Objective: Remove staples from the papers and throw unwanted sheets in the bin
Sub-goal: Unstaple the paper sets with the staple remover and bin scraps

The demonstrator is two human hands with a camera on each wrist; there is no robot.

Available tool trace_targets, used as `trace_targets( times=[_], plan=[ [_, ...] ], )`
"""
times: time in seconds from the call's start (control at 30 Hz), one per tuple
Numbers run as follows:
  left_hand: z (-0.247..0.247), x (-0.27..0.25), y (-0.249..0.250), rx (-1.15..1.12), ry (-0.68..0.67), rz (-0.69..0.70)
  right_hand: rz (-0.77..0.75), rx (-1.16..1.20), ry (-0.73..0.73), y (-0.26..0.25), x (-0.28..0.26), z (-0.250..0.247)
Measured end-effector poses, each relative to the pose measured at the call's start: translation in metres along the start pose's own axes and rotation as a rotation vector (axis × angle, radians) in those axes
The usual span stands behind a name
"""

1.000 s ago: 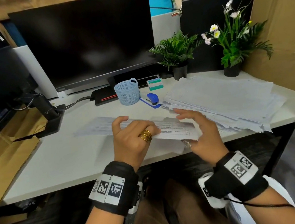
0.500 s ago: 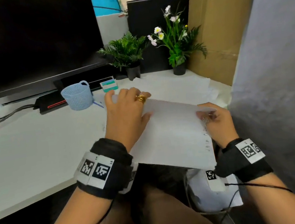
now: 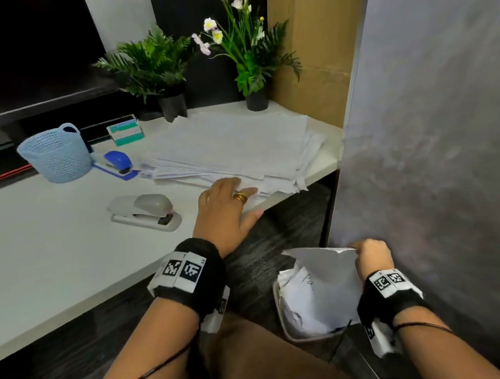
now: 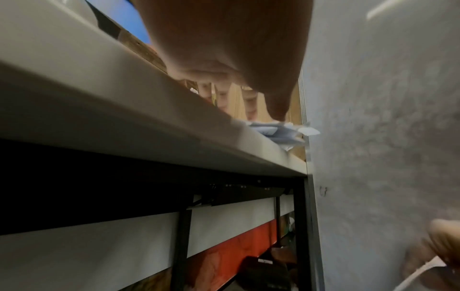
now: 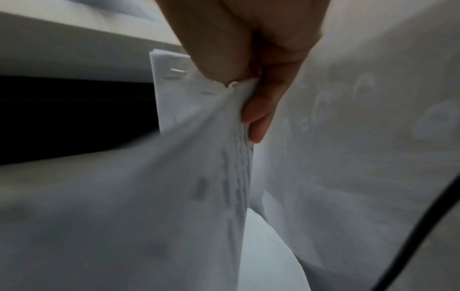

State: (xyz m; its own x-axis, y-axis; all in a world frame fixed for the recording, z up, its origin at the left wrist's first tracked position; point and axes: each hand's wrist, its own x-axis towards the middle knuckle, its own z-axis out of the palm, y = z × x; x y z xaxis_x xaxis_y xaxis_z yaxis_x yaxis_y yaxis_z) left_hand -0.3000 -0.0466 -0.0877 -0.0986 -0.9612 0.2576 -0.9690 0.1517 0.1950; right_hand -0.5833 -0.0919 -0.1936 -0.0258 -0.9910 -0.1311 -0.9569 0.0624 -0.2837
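Beside grey partition (image 3: 439, 103), right hand (image 3: 372, 256) pinches sheet (image 3: 325, 271) over bin (image 3: 286, 326); left hand (image 3: 226, 214) flat on desk (image 3: 44, 246).

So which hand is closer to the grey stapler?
Left. The left hand rests on the desk edge just right of the grey stapler; the right hand is down below, holding papers over the bin.

White desk (image 3: 46, 261), grey partition (image 3: 452, 101), dark floor (image 3: 265, 250)

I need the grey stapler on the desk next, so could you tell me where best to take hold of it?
Grip the grey stapler across its domed top from above; it lies flat, sides free, and the left hand is just beside it.
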Motion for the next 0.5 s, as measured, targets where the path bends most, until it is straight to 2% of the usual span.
trace_targets(
  times=[0.2, 0.3, 0.4, 0.5],
  plan=[
    [0.02, 0.008, -0.005, 0.089, -0.092, -0.041, -0.041, -0.135, -0.052, -0.001, 0.028, 0.035],
    [0.021, 0.009, -0.007, 0.07, -0.118, -0.052, -0.069, -0.161, -0.161, -0.015, 0.04, 0.057],
    [0.02, 0.008, -0.009, 0.101, -0.126, -0.036, -0.158, -0.132, -0.227, -0.027, 0.056, 0.097],
    [0.021, 0.009, -0.01, 0.112, -0.14, -0.023, -0.132, -0.139, -0.259, -0.02, 0.074, 0.147]
  ],
)
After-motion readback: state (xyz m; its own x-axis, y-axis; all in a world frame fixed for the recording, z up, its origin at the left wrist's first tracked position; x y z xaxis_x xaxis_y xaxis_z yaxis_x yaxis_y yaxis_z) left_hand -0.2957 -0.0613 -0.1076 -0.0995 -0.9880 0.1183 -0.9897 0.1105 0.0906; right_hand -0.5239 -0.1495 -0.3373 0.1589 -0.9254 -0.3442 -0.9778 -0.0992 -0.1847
